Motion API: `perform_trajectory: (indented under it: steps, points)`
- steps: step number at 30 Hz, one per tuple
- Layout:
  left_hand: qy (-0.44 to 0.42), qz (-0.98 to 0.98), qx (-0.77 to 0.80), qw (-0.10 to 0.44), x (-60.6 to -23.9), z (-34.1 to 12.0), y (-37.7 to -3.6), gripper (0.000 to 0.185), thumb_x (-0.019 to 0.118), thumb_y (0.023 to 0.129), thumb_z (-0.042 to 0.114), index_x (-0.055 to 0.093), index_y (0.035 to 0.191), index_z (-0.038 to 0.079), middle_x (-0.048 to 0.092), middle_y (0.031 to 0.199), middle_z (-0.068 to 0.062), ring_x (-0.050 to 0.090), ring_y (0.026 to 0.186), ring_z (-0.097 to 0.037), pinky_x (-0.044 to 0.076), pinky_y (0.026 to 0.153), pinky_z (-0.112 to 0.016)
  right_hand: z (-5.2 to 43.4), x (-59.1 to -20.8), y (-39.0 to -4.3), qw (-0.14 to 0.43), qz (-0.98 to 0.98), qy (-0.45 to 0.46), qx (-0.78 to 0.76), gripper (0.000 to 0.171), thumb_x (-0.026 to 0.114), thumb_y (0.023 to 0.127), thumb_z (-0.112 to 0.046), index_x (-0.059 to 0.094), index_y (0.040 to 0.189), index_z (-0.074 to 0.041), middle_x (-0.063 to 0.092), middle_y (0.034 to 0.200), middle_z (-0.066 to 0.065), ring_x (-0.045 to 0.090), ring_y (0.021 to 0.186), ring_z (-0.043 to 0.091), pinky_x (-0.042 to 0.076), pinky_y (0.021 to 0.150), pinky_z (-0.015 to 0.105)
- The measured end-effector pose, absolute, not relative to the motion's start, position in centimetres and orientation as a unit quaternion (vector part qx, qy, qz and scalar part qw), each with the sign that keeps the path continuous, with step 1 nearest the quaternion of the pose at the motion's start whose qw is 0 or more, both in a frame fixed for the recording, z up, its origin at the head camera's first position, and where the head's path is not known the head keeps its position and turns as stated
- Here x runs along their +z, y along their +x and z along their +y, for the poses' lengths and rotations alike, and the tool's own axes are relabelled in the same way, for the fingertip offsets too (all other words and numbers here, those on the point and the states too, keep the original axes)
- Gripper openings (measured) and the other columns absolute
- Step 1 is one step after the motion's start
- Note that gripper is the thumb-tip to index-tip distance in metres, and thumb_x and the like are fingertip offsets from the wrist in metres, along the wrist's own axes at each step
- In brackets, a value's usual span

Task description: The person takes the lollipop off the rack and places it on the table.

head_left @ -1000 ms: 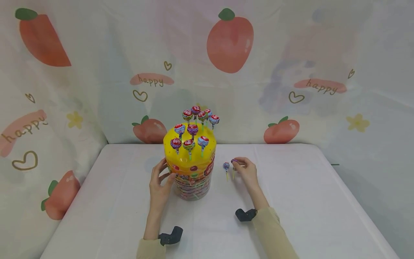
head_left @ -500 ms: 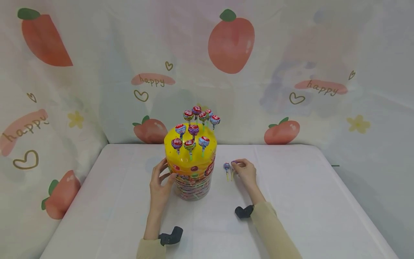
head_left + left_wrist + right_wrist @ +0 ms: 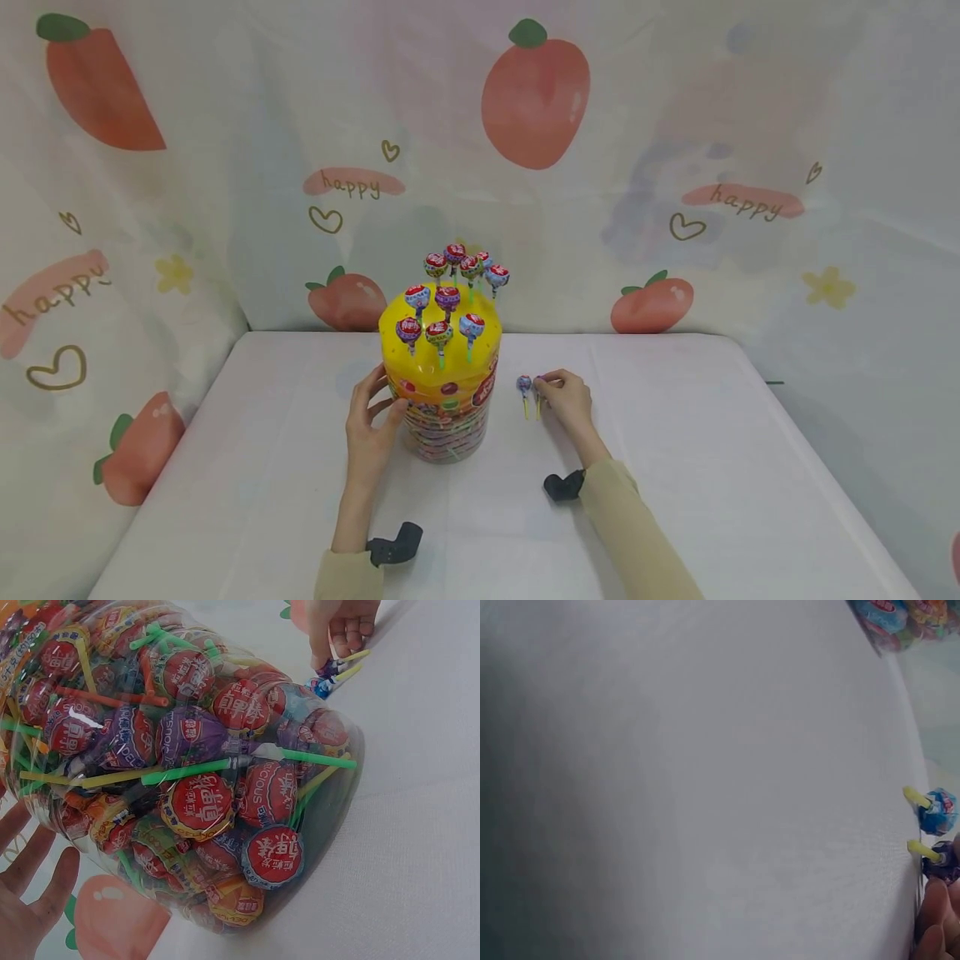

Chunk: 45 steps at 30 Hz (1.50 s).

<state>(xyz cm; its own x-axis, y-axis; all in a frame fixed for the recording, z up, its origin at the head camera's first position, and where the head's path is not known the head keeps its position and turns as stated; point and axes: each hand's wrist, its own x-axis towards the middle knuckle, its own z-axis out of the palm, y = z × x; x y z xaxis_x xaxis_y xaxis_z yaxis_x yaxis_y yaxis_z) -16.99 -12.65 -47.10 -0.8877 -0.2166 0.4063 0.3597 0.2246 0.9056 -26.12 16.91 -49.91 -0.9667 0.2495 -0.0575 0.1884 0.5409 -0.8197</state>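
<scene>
The left hand (image 3: 372,421) rested with fingers loosely spread against the side of the lollipop jar (image 3: 442,392) — a clear tub under a yellow lid (image 3: 438,350) stuck with upright lollipops; it steadied rather than gripped. The right hand (image 3: 567,400), the nearer one, lay on the white table (image 3: 712,467) just right of the jar, fingertips pinching the purple lollipop (image 3: 943,864); the blue lollipop (image 3: 524,384) lay beside it — toward the jar — both sticks pointing back at the person.

white table (image 3: 675,467) | peach-print "happy" curtain (image 3: 675,125) behind
</scene>
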Motion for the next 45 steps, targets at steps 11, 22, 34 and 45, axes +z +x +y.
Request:
perform_trajectory:
  steps: [11,22,34,45]
  points:
    - [-0.045,-0.75,-0.619,0.227,-46.7,-12.5,-16.9,0.057,0.065,0.09,0.007,0.044,0.142,0.02,0.048,0.142,-0.003,0.046,0.13,-0.018,0.047,0.101,-0.023,17.3,-49.6,-26.1,0.035,-0.874,-0.124,0.468,0.031,0.07,0.086,-0.024,0.067,0.106,-0.002,0.068,0.075,0.007,0.055,0.053,0.006,0.042,0.05,0.02]
    - [-0.045,-0.751,-0.617,0.232,-46.5,-12.5,-16.8,0.059,0.066,0.088,0.004,0.044,0.142,0.016,0.048,0.142,-0.006,0.047,0.129,-0.021,0.049,0.102,-0.038,17.4,-48.9,-25.8,0.049,-0.856,-0.129,0.499,0.033,0.072,0.083,-0.023,0.066,0.11,-0.004,0.065,0.077,0.004,0.053,0.054,0.006,0.043,0.049,0.02]
    - [-0.051,-0.746,-0.623,0.228,-46.9,-12.6,-16.7,0.058,0.065,0.09,0.009,0.044,0.142,0.021,0.048,0.142,-0.003,0.045,0.128,-0.007,0.048,0.103,-0.042,16.0,-44.8,-24.8,0.114,-0.842,-0.084,0.52,0.028,0.072,0.084,-0.02,0.069,0.107,-0.005,0.065,0.085,0.009,0.056,0.063,0.003,0.044,0.059,0.018]
    - [-0.049,-0.75,-0.615,0.238,-46.9,-12.6,-16.8,0.056,0.065,0.09,0.009,0.045,0.142,0.018,0.049,0.14,-0.005,0.047,0.129,-0.022,0.049,0.101,-0.03,14.4,-39.7,-22.2,0.167,-0.813,-0.021,0.558,0.025,0.072,0.086,-0.022,0.07,0.108,-0.01,0.065,0.093,0.009,0.055,0.074,0.006,0.045,0.059,0.016]
